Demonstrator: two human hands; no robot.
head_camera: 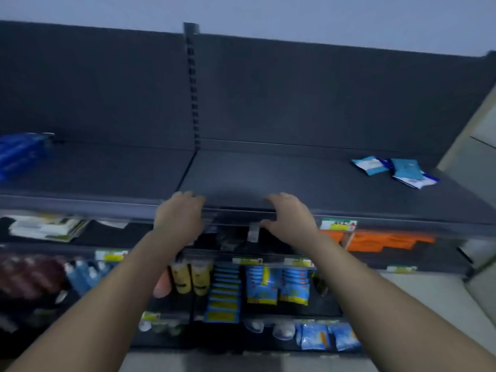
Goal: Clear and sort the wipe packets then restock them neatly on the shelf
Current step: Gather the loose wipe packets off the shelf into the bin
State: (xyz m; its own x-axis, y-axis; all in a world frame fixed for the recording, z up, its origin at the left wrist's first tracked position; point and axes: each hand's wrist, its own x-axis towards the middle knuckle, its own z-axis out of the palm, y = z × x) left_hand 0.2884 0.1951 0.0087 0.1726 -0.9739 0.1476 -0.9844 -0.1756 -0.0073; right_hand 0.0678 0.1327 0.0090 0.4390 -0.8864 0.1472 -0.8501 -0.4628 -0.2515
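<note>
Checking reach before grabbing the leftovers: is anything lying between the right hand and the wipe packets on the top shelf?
Nothing visible. Only bare top shelf lies between the right hand at its front edge and the wipe packets near its right end.

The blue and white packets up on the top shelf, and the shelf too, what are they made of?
The packets look like thin plastic film, slightly shiny, since they lie flat and limp. The shelf is probably metal painted matte dark grey: it is flat and thin-edged, and meets a slotted upright at the back. The blur leaves both a little unsure.
</note>
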